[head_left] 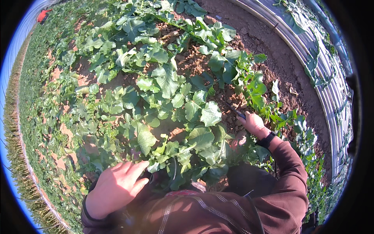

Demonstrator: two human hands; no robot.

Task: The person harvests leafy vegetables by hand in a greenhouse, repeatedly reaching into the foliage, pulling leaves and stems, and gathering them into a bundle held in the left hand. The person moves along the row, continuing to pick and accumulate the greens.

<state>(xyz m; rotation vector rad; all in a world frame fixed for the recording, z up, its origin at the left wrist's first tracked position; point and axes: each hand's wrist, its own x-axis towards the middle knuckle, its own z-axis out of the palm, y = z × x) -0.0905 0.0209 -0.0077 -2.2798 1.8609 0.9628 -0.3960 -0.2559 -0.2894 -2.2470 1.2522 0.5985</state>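
My right hand (253, 123), with a dark band at the wrist, is closed around the dark handle of a thin tool (238, 112). The tool's far end points up and left over the brown soil (230, 96) between leafy plants; its tip is hard to make out. My left hand (118, 184) lies low on the left, fingers apart and holding nothing that I can see, beside the leaves of a broad-leaved green plant (181, 149). Large lobed leaves (211, 113) spread between the two hands.
Rows of leafy plants (87, 96) fill the ground ahead and to the left. A bare dirt strip (280, 58) curves along ribbed plastic sheeting (333, 111) on the right. Dry stalks (20, 163) line the left edge. A person in red (43, 15) is far off at upper left.
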